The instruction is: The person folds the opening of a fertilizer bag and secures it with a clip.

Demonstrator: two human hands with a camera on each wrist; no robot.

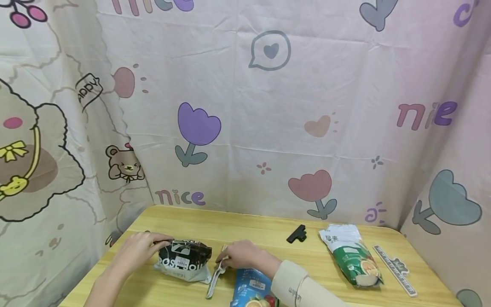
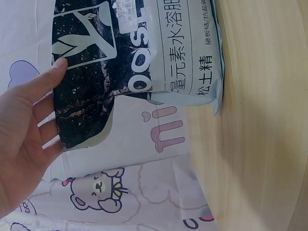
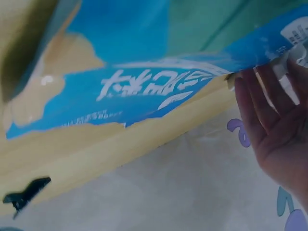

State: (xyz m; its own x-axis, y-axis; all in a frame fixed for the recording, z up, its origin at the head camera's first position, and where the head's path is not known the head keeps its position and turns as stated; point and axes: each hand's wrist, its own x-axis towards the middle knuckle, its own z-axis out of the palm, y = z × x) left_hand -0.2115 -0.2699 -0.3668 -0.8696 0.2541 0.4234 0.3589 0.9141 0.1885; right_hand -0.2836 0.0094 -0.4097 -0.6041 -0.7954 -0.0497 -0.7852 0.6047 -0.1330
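Observation:
My left hand (image 1: 143,249) grips the top corner of a black-and-white printed bag (image 1: 182,261), which stands upright on the table. In the left wrist view the thumb lies on the bag's black front, with the fingers behind its edge. My right hand (image 1: 243,254) pinches the upper end of a narrow silvery-white strip (image 1: 213,285) just right of that bag; I cannot tell what kind of thing it is. Under the right wrist lies a blue bag (image 1: 245,283) with fruit pictures, partly hidden by the sleeve; it fills much of the right wrist view (image 3: 130,91).
A black clip (image 1: 297,234) lies toward the back of the wooden table (image 1: 245,221). On the right are a green-and-white bag (image 1: 350,256) and a white ruler (image 1: 397,273) with a decorated edge. Printed cloth (image 1: 249,98) hangs behind and at both sides.

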